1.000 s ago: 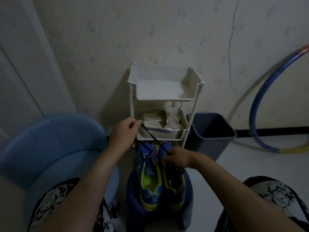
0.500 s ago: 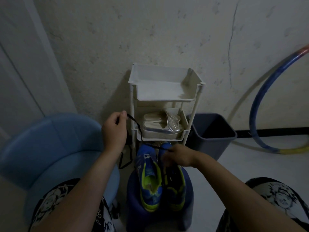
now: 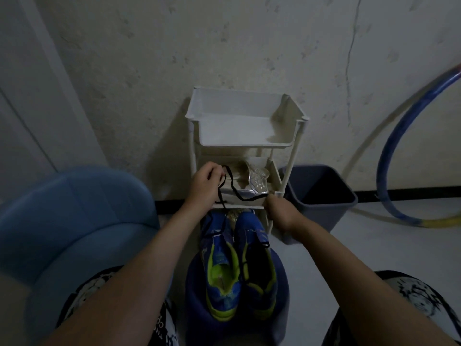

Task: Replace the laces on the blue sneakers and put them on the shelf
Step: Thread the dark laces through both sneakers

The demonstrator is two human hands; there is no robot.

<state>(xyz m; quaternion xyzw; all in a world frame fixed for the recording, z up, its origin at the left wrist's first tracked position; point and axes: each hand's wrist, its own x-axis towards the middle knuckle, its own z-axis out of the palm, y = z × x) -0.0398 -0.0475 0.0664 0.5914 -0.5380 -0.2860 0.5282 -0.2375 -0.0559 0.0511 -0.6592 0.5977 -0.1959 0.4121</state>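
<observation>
Two blue sneakers with yellow-green lining (image 3: 220, 268) stand side by side on a dark blue stool (image 3: 197, 318), toes toward the shelf. A black lace (image 3: 233, 189) hangs slack between my two hands above the sneakers' toes. My left hand (image 3: 205, 187) pinches one end of it in front of the middle tier. My right hand (image 3: 280, 213) grips the other end, just right of the right sneaker's toe. The white three-tier shelf (image 3: 245, 143) stands against the wall.
A pair of silver shoes (image 3: 257, 181) sits on the shelf's middle tier. A grey bin (image 3: 321, 193) stands right of the shelf, a blue hoop (image 3: 389, 156) leans on the wall, and a blue chair (image 3: 69, 211) is at my left. My knees frame the stool.
My right hand has left the right sneaker's tongue and risen to the right with the lace end. My left hand moved right, in front of the middle tier, and the lace now hangs between both hands.
</observation>
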